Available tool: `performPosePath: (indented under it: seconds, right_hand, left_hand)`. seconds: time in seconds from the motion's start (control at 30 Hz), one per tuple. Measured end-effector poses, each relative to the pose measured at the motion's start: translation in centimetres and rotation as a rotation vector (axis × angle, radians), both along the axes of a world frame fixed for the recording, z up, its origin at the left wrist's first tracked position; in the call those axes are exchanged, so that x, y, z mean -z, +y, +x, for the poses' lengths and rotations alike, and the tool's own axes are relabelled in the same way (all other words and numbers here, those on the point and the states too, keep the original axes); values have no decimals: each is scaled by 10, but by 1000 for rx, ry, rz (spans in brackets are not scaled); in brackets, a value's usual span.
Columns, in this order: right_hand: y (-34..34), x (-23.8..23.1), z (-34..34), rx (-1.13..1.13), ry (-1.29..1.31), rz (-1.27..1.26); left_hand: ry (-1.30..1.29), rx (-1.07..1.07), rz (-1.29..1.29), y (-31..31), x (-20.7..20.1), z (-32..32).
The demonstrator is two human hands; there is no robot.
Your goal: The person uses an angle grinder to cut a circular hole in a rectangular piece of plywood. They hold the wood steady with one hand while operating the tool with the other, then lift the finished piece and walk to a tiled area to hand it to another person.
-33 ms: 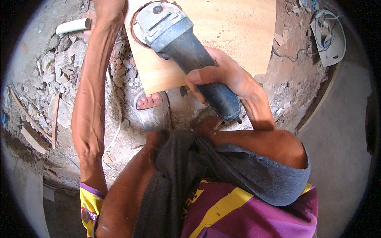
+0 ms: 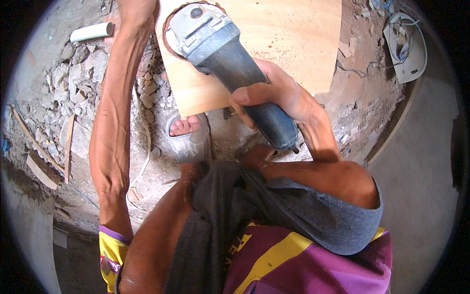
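Observation:
My right hand [image 2: 274, 93] is wrapped round the dark body of an angle grinder [image 2: 230, 63], thumb across its top. The grinder's grey metal head and disc lie over the left part of a light wood-grain board [image 2: 298, 44]. A dark, rough-edged cut curves round the disc, and brown dust is scattered on the board. At the top edge, beside the board's left side, is my left hand [image 2: 137, 11]; only its wrist end shows, and its fingers are out of the picture.
Broken rubble [image 2: 68, 78] and a white pipe piece [image 2: 91, 32] lie at the left, near wood strips [image 2: 68, 147]. A white cord [image 2: 145, 132] runs beside my sandalled foot [image 2: 186, 139]. A white plastic casing with wires [image 2: 405, 49] lies at the far right.

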State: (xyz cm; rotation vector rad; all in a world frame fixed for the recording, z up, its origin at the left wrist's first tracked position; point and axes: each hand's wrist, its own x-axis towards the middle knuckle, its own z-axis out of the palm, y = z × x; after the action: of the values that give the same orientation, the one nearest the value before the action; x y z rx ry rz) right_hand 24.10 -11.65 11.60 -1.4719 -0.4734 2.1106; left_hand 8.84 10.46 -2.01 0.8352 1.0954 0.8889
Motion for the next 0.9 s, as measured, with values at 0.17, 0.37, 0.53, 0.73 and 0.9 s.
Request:
performPosePath:
  seconds: [0.17, 0.37, 0.53, 0.73, 0.9]
  right_hand:
    - [1, -5, 1, -13, -33, -26]
    - [2, -3, 0, -10, -33, -27]
    - [4, -6, -1, 12, -8, -20]
    - [2, -8, -2, 34, 13, -59]
    - [-1, -7, -2, 75, 36, -62]
  left_hand:
    - [-47, 7, 10, 6, 6, 3]
    - [22, 35, 15, 7, 9, -3]
    - [-4, -4, -42, 5, 4, 1]
    - [-21, 3, -17, 7, 10, -2]
    - [29, 16, 10, 5, 5, -1]
